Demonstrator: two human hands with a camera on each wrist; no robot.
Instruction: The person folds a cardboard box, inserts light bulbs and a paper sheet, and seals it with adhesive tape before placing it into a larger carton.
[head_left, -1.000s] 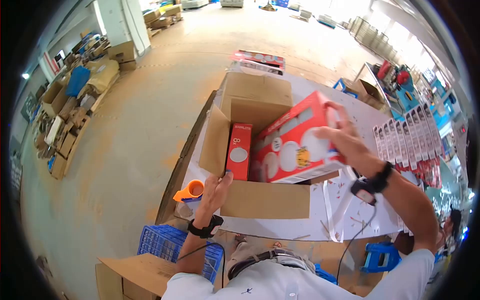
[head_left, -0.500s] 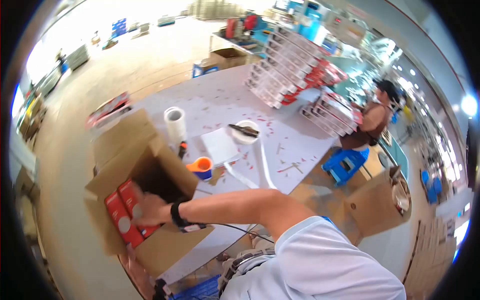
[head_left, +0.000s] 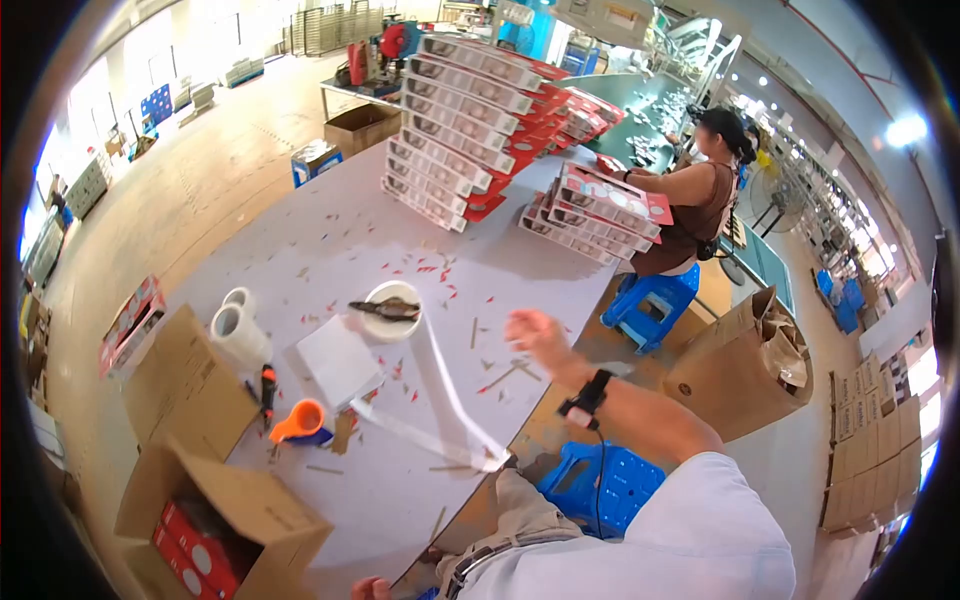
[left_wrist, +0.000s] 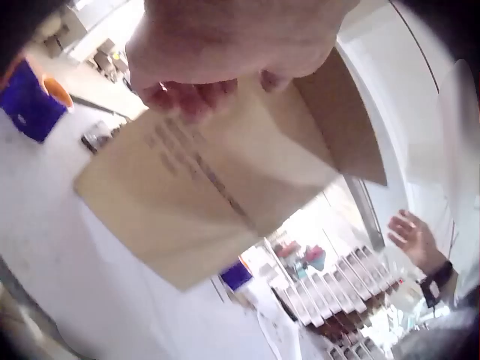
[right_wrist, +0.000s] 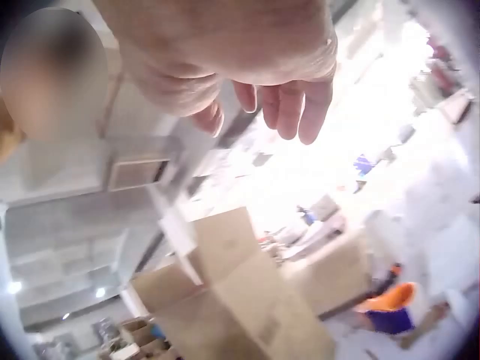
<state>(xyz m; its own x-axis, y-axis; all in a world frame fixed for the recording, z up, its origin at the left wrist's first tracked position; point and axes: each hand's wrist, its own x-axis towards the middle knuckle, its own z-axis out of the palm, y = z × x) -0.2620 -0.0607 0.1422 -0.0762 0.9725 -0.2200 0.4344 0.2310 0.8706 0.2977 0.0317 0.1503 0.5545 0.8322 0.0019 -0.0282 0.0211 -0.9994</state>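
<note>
My right hand [head_left: 535, 335] hangs in the air above the near edge of the grey table [head_left: 330, 230], fingers [right_wrist: 292, 105] relaxed and holding nothing. Only a tip of my left hand [head_left: 365, 588] shows at the bottom of the head view. In the left wrist view its fingers [left_wrist: 191, 94] are loosely curled in front of a cardboard flap [left_wrist: 225, 180], with nothing held. The open cardboard box [head_left: 250, 510] stands at the lower left with red boxes [head_left: 190, 548] inside. Tall stacks of red and white boxes [head_left: 455, 90] fill the far end of the table.
On the table lie white tape rolls [head_left: 235, 328], an orange tape dispenser [head_left: 300, 422], a white pad [head_left: 335, 362], a long white strip [head_left: 440, 400] and a tool on a roll [head_left: 388, 308]. Another person [head_left: 700, 190] sits at the far side. Blue stools [head_left: 645, 300] stand nearby.
The head view has swung right, from the box to the table. My right hand has left the red boxes in the box and risen, holding nothing, over the table's edge.
</note>
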